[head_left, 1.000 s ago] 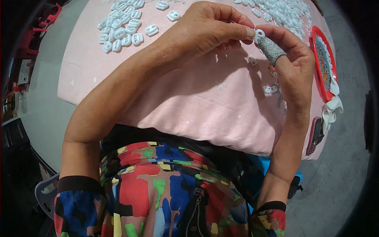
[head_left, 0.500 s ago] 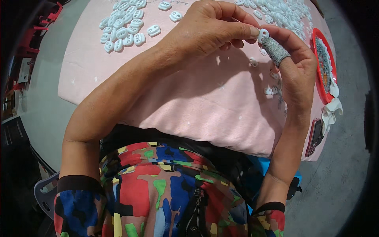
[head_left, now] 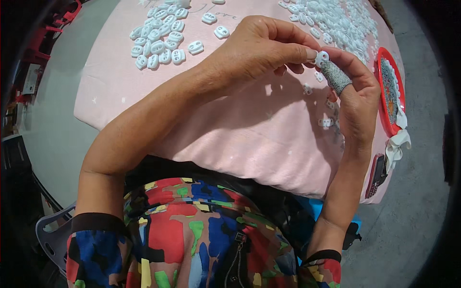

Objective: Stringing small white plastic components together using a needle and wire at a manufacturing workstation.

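Observation:
My left hand [head_left: 269, 50] and my right hand [head_left: 357, 91] meet above the far right part of the table. Between their fingertips is a small white plastic cord lock [head_left: 321, 58] with two holes. The left thumb and forefinger pinch one side of it; the right thumb and forefinger press the other. A grey knitted finger cover [head_left: 336, 77] wraps the right thumb. Several loose cord-lock pieces [head_left: 325, 123] lie on the cloth below the hands, partly hidden by the right hand.
Several two-hole cord locks [head_left: 164, 56] are heaped at the far left, beside a few strays. Small white parts [head_left: 336, 21] form a big pile at the far right. A red tray [head_left: 384, 103] of grey pieces, a white cloth [head_left: 396, 144] and a phone [head_left: 377, 175] line the right edge.
The cord lock has turned between my fingers, so both holes now show. My hands still grip it together. The table sits slightly lower in the picture.

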`<control>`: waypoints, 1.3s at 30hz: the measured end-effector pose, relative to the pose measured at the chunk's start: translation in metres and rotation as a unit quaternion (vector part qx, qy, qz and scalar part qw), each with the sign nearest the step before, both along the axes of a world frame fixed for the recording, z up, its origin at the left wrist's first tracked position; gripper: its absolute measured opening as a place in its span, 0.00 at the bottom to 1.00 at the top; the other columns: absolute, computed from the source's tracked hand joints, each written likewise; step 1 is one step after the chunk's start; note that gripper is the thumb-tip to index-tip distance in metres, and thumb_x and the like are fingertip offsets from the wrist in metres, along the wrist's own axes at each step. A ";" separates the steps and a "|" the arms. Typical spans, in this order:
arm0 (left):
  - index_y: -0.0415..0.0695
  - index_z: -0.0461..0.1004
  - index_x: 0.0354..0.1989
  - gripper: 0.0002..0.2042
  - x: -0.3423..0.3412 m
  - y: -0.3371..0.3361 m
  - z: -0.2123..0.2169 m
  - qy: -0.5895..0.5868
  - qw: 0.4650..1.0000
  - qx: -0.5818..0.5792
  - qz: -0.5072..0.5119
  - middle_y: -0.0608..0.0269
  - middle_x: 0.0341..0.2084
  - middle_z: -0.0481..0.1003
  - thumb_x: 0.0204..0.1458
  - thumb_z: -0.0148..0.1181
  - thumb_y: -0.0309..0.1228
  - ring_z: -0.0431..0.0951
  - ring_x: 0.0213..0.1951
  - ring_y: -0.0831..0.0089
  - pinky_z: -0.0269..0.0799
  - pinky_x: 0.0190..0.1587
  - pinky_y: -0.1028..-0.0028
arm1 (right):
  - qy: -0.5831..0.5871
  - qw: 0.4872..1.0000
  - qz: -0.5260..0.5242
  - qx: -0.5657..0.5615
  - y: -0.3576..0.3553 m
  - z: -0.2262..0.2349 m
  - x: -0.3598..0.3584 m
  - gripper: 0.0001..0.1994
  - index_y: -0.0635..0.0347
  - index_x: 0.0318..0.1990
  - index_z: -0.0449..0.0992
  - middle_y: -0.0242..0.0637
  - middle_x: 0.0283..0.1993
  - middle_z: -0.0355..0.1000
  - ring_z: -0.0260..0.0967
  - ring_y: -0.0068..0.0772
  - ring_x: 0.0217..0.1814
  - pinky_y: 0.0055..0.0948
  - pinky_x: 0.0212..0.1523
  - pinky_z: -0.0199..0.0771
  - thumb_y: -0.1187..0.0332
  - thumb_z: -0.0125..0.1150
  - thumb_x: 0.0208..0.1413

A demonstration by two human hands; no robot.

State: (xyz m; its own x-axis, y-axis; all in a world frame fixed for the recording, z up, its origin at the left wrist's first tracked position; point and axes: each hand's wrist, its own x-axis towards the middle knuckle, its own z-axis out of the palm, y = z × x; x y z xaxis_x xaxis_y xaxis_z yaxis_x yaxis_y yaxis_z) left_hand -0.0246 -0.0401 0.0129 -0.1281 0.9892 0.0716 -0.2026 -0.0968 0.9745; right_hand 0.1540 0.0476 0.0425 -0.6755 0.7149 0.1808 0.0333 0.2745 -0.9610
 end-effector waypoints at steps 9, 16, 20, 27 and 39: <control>0.41 0.79 0.43 0.10 0.000 0.000 0.003 0.004 1.000 -0.013 0.013 0.68 0.32 0.80 0.54 0.64 0.31 0.73 0.30 0.86 0.63 0.30 0.85 | 0.000 1.000 0.009 -0.009 0.003 0.000 0.003 0.14 0.70 0.46 0.78 0.38 0.41 0.78 0.75 0.22 0.44 0.20 0.47 0.73 0.82 0.51 0.53; 0.40 0.79 0.41 0.10 -0.001 0.000 0.000 0.025 0.999 -0.022 0.032 0.67 0.31 0.80 0.54 0.64 0.31 0.73 0.29 0.86 0.64 0.29 0.85 | 0.005 1.000 -0.013 -0.011 -0.002 -0.002 0.000 0.13 0.70 0.45 0.79 0.38 0.41 0.78 0.75 0.22 0.42 0.19 0.45 0.73 0.83 0.54 0.53; 0.39 0.79 0.40 0.09 0.000 0.001 0.000 0.024 0.999 -0.025 0.028 0.66 0.30 0.80 0.53 0.65 0.30 0.72 0.28 0.86 0.64 0.28 0.85 | -0.013 1.000 -0.012 0.002 -0.003 -0.001 0.001 0.12 0.69 0.45 0.79 0.37 0.39 0.78 0.75 0.21 0.41 0.19 0.43 0.74 0.81 0.58 0.54; 0.39 0.79 0.40 0.09 0.002 0.000 -0.001 0.006 0.999 -0.006 0.038 0.66 0.29 0.79 0.53 0.65 0.29 0.72 0.28 0.85 0.65 0.29 0.85 | 0.003 1.000 -0.021 0.002 -0.007 -0.004 -0.002 0.12 0.68 0.45 0.79 0.38 0.39 0.79 0.75 0.21 0.40 0.19 0.42 0.75 0.81 0.57 0.54; 0.41 0.79 0.41 0.11 0.000 -0.002 0.000 -0.054 0.998 -0.035 0.025 0.69 0.30 0.78 0.54 0.64 0.33 0.73 0.29 0.85 0.63 0.30 0.87 | 0.019 0.996 -0.018 0.088 -0.010 -0.021 -0.006 0.19 0.68 0.53 0.75 0.36 0.46 0.76 0.73 0.21 0.43 0.19 0.48 0.74 0.81 0.63 0.51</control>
